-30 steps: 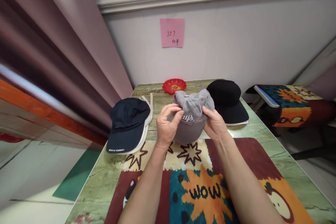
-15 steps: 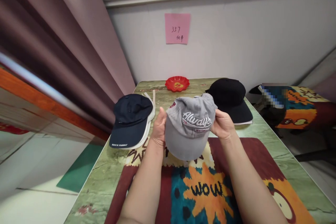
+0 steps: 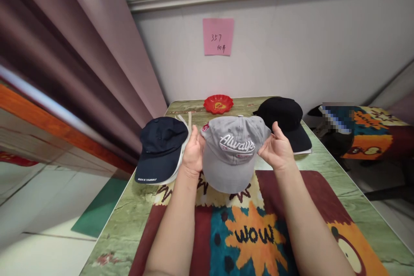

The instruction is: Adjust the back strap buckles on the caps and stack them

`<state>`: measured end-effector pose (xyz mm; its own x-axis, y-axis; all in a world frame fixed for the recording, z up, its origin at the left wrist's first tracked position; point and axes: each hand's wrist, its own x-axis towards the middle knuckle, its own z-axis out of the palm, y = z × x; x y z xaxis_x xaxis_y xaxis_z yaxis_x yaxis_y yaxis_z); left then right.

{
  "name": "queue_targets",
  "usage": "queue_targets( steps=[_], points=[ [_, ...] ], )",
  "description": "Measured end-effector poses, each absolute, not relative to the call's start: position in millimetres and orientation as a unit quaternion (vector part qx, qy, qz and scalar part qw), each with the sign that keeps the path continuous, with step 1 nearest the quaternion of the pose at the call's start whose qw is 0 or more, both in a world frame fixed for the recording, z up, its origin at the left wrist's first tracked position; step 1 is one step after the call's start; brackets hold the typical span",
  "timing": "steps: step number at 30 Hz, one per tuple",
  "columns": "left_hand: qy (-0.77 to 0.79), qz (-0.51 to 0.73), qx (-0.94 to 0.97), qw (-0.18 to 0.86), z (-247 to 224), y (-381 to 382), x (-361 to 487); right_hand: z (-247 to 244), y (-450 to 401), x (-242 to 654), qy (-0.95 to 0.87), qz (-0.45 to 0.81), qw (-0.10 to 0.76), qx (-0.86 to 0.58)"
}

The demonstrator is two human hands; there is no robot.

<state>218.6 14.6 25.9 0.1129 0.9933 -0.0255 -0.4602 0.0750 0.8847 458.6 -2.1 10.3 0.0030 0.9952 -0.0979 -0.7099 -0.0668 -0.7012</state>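
So I'm using the red scalloped dish (image 3: 218,104) as my reference point, since it's sitting alone near the far edge of the green marble-look table (image 3: 129,224).

The gray baseball cap (image 3: 231,172) is sitting just on the near side of that dish, brim facing the wearer of the camera, white "Always" embroidery showing across the front. I can't tell if it's resting on the table or being held slightly up.

Left hand (image 3: 193,151) is lying against the cap's side, nearer than the dish and off to its left. The thumb is pointing up and the fingers are partly hiding, so I honestly can't tell if they're gripping. Right hand (image 3: 278,151) is waiting nearer than the dish and to its right, fingers loosely spread, thumb standing up off the fabric, fingertips reaching the cap's edge.

Left of the dish and closer in, a navy baseball cap (image 3: 161,148) is lying with white lettering along its brim, pale straps (image 3: 189,118) poking out behind. Right of the dish, a black baseball cap (image 3: 278,114) is sitting. A "WOW" mat (image 3: 202,237) is covering the table well in front of the dish, and a pink "357" sticky note (image 3: 218,36) is hanging on the wall above it.
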Motion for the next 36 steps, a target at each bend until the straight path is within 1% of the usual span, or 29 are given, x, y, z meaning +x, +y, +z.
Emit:
queue_targets(
  steps=[2,4,7,10,12,14,16,18,20,21,24,26,28,29,31,33,34,36],
  points=[
    [0.351,0.55,0.382,0.654,29.6,13.2,218.0,13.0,-4.0,459.0,-0.225,0.635,0.671,-0.31],
    [0.349,0.553,0.409,0.637,35.0,8.7,219.5,16.8,-7.5,457.1,-0.226,0.579,0.719,-0.311],
    [0.359,0.592,0.473,0.545,39.1,3.0,223.3,21.2,-11.9,453.4,-0.267,0.515,0.75,-0.316],
    [0.403,0.582,0.548,0.445,31.7,6.2,224.3,17.8,-10.7,456.0,-0.343,0.472,0.729,-0.357],
    [0.437,0.544,0.591,0.405,23.0,12.0,221.8,12.3,-8.5,463.8,-0.407,0.435,0.684,-0.421],
    [0.455,0.495,0.628,0.393,16.3,17.2,217.5,8.4,-8.1,474.6,-0.481,0.418,0.603,-0.48],
    [0.457,0.445,0.663,0.391,14.6,19.3,212.7,8.9,-10.8,484.3,-0.545,0.446,0.51,-0.494],
    [0.451,0.4,0.697,0.389,17.3,18.2,209.1,13.0,-15.0,489.4,-0.582,0.495,0.44,-0.472],
    [0.454,0.358,0.722,0.381,21.4,15.5,208.0,17.0,-17.9,488.5,-0.591,0.512,0.403,-0.476],
    [0.46,0.336,0.73,0.376,22.8,14.1,208.5,17.8,-18.3,486.2,-0.591,0.498,0.39,-0.501],
    [0.491,0.306,0.73,0.364,22.9,10.9,213.9,14.1,-15.5,476.0,-0.592,0.42,0.339,-0.599],
    [0.495,0.318,0.72,0.368,21.4,9.6,218.4,8.9,-12.2,470.1,-0.607,0.386,0.315,-0.619],
    [0.483,0.347,0.714,0.368,21.3,8.6,221.6,5.2,-9.7,466.8,-0.618,0.368,0.329,-0.612],
    [0.477,0.365,0.711,0.365,22.1,8.1,222.3,4.7,-9.0,465.9,-0.614,0.36,0.357,-0.605],
    [0.473,0.408,0.697,0.354,25.0,7.2,222.7,7.4,-9.4,465.3,-0.584,0.361,0.44,-0.578],
    [0.468,0.446,0.674,0.356,27.9,6.3,222.7,14.5,-11.9,464.7,-0.536,0.393,0.52,-0.536],
    [0.461,0.46,0.664,0.367,28.8,5.9,223.1,19.0,-13.8,464.0,-0.512,0.413,0.548,-0.517],
    [0.44,0.477,0.649,0.397,29.1,5.2,225.1,27.6,-17.6,461.1,-0.48,0.443,0.576,-0.492]
  ],
)
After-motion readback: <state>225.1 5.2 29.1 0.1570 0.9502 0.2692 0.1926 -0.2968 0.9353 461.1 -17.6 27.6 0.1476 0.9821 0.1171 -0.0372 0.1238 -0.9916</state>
